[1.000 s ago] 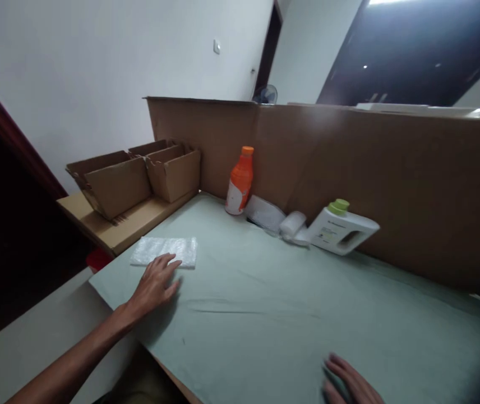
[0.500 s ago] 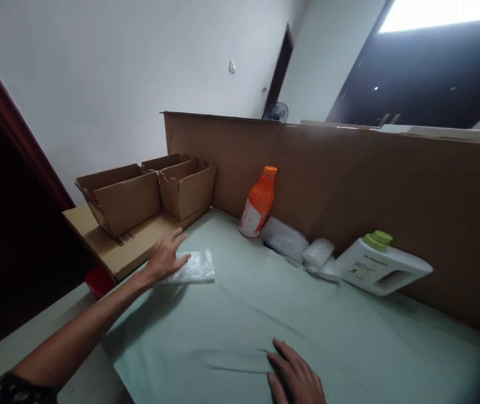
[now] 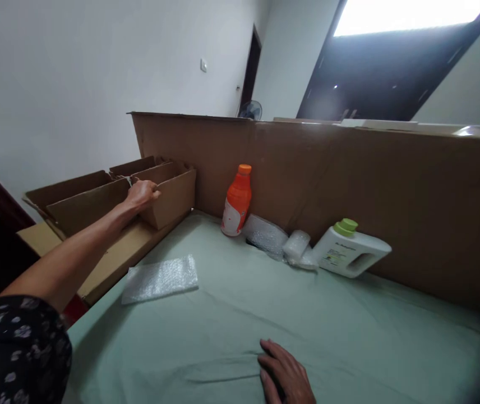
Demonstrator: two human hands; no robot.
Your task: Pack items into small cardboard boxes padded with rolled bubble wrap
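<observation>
A tall cardboard wall runs along the far edge of the worktop, which is covered by a pale green cloth. At far left, two open cardboard boxes stand side by side on a flat sheet of cardboard: a larger left box and a smaller right box. The left hand is stretched out to them, fingers curled on the edge where the two boxes meet; whether it pinches the flap or only rests on it cannot be told. The right hand lies flat, palm down and fingers loosely spread, on the cloth at the near edge, holding nothing. A white jug with a green cap lies tilted against the wall at right. A sheet of bubble wrap lies flat on the cloth, near left, apart from both hands. An orange bottle stands upright against the wall, centre. Between bottle and jug lie a bubble-wrap bundle and a smaller roll, the roll just beside the jug.
</observation>
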